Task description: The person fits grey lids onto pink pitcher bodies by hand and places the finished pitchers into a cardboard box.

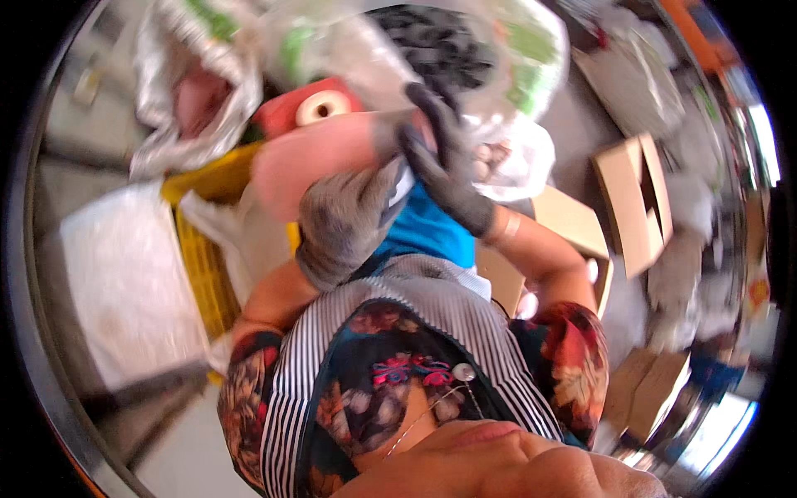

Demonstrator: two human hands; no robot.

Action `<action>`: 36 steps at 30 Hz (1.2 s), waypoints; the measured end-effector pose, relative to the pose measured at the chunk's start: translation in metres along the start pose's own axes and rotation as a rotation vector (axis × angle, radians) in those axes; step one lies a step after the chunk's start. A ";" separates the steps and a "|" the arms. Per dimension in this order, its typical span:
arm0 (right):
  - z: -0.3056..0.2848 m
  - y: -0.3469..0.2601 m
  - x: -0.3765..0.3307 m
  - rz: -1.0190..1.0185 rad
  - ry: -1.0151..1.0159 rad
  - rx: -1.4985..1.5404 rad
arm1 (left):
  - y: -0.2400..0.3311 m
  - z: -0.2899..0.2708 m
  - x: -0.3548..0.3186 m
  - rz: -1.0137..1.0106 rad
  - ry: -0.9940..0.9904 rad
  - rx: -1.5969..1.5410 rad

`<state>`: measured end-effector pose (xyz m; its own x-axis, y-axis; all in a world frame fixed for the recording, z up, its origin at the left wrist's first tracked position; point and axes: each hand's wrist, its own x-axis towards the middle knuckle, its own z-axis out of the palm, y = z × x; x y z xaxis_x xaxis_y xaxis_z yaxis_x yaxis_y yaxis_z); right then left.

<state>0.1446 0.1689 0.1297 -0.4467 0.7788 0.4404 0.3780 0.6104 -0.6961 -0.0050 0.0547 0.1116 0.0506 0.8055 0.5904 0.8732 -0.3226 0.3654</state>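
A long pink piece with a grey end [315, 158], smeared by motion, lies across in front of me; its exact kind I cannot make out. My right hand [448, 162], in a dark grey glove, has its thumb and fingers around the grey end. Just below the pink part is my left hand [349, 220], in a lighter grey knitted glove. It is bent toward the right hand, and its fingers are blurred and partly hidden. Blue cloth [432, 228] shows below both hands, above my striped apron [398, 286].
Behind the hands stand a bag of dark pieces [436, 46] and a red thing with a cream-coloured ring [324, 106]. A yellow crate [203, 266] and white sack [124, 282] are at left. Cardboard boxes [573, 220] and a small clear bag [527, 158] stand right.
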 end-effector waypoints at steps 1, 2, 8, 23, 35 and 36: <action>0.007 0.001 -0.001 0.164 0.047 0.218 | 0.005 0.004 0.003 0.097 -0.070 0.200; 0.009 0.006 -0.002 0.323 0.000 0.294 | 0.005 0.004 0.011 0.005 -0.152 0.196; -0.040 0.041 -0.032 -0.788 -0.179 -0.209 | -0.049 -0.055 0.039 -0.201 -0.381 -0.475; -0.044 0.019 -0.061 -0.823 -0.038 -0.001 | -0.064 -0.036 0.054 -0.039 -0.452 -0.437; -0.100 0.028 -0.057 -0.117 0.612 -0.216 | 0.073 0.046 0.087 0.234 0.029 -0.172; -0.113 0.025 -0.071 -0.177 0.620 -0.217 | 0.079 0.051 0.097 0.188 0.045 -0.323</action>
<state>0.2778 0.1451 0.1449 0.0064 0.5638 0.8259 0.5248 0.7011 -0.4827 0.0937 0.1333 0.1610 0.1677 0.6972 0.6970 0.6523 -0.6086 0.4518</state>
